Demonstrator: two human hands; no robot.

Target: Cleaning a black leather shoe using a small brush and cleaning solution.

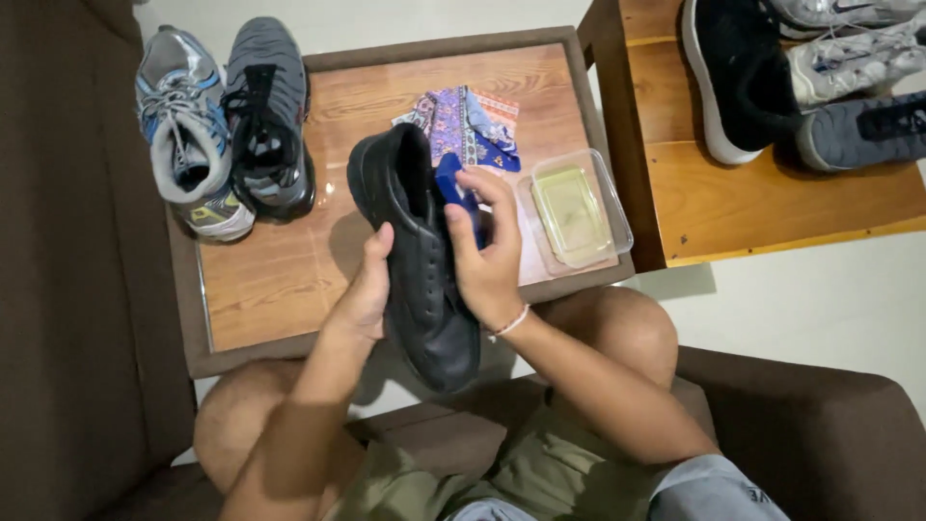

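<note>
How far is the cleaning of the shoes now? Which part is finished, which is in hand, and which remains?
Finished: I cannot tell; no shoe looks clearly cleaned. In hand: the left hand holds the black shoe, and the right hand presses a blue cloth against it. Possibly remaining: the grey sneaker and dark sneaker stand untouched on the small table, and more shoes lie on the other table.

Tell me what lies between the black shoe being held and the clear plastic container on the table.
In the head view, the right hand holding a blue cloth lies between the black shoe and the clear container.
</note>
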